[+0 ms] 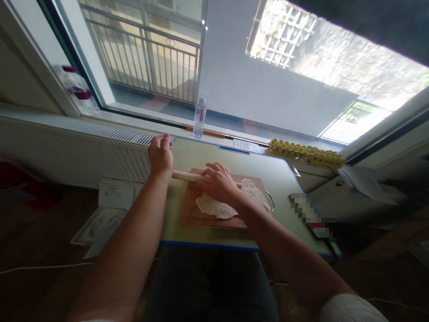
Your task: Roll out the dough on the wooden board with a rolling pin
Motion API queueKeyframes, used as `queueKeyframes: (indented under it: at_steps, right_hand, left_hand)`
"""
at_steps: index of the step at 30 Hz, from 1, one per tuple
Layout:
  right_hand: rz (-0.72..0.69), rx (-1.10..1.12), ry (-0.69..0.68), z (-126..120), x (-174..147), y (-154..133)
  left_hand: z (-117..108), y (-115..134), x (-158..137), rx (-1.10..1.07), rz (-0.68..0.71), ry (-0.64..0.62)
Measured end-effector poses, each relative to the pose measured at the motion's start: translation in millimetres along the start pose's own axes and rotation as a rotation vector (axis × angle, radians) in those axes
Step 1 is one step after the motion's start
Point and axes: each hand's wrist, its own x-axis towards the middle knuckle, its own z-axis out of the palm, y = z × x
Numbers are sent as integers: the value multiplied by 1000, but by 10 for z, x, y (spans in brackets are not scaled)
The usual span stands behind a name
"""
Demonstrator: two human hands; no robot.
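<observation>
My right hand (217, 183) lies over a wooden rolling pin (186, 176), its fingers bent around the middle of it. Under and beside the pin, a thin, uneven sheet of dough (216, 208) spreads over a wooden cutting board (187, 217). More of the dough shows to the right of my right wrist; my hand and forearm cover the part between. My left hand (161, 154) is raised beyond the pin's left end, off the table's left edge, with its fingers curled together. Whatever it may hold is hidden.
The board rests on a pale, blue-edged table (208, 237). A clear bottle (200, 118) stands by the window, with a yellow braided object (304, 154) farther right. A partly blurred object (311, 217) lies at the table's right edge. A radiator (117, 156) runs along the left.
</observation>
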Motion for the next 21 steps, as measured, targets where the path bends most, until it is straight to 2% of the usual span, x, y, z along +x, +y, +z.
queueKeyframes:
  at_steps: [3, 6, 8, 10, 13, 14, 17, 21]
  right_hand:
    - [-58, -2, 4, -51, -88, 5]
    - [-37, 15, 102, -197, -96, 123]
    - [89, 43, 184, -375, -113, 316]
    - [300, 71, 206, -596, -171, 602]
    - [615, 6, 128, -895, -358, 1100]
    - [679, -13, 114, -958, -441, 1250]
    - [809, -32, 73, -1001, -696, 1570]
    - [888, -9, 29, -849, -918, 1703]
  left_hand:
    - [-3, -3, 1, 24, 3, -5]
    - [-8, -34, 11, 46, -11, -4]
    - [-6, -55, 12, 71, -10, -24]
    - [4, -69, 1, 110, 8, -78]
    - [43, -72, -59, 162, 20, -228]
    - [63, -67, -97, 176, 26, -297]
    - [138, -23, -281, 295, 101, -559]
    - [243, 126, -631, 718, 271, -847]
